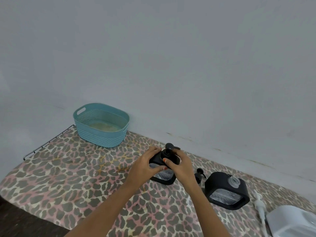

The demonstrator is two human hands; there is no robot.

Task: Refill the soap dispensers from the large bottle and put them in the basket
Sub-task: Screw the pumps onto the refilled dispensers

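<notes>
A black-framed soap dispenser (163, 177) with a clear body stands mid-table, its black pump (169, 147) on top. My left hand (148, 165) grips its left side. My right hand (179, 165) curls around the pump collar from the right. A second dispenser (225, 190) stands to the right with its neck open, and its black pump (199, 174) lies on the cloth beside it. The large white bottle (292, 221) lies at the bottom right corner, a white pump (259, 204) next to it. The teal basket (100, 125) sits at the back left, nothing in it.
A leopard-print cloth (77, 177) covers the table. A grey wall runs close behind it. A metal wire rail (47, 141) edges the table's far left side. The table's front left edge drops to a dark floor.
</notes>
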